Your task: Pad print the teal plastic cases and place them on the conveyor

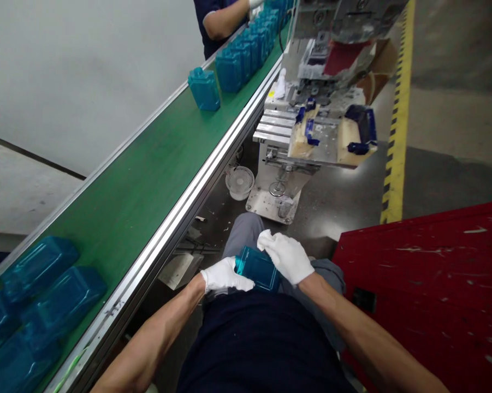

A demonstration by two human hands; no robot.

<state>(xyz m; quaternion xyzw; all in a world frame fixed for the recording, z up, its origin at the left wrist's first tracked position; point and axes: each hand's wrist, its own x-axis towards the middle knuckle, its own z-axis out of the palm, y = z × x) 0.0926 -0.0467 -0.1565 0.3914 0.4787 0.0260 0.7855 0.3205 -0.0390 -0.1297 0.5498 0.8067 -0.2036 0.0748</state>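
Note:
A translucent teal plastic bottle (pixel 257 268) lies sideways over my lap, its neck end pointing left. My left hand (pixel 226 275), in a white glove, is closed around that neck end. Above the bottle's right side is my right hand (pixel 289 256), also gloved, with its fingers pinched on a crumpled white cloth (pixel 265 239). Whether the cloth touches the bottle I cannot tell.
A green conveyor belt (pixel 147 180) runs diagonally on my left. Teal bottles (pixel 205 89) stand at its far end; others (pixel 65 297) lie near me. A co-worker's arm (pixel 227 21) reaches over the far end. Ahead stands a machine (pixel 276 131); a red surface (pixel 430 284) is right.

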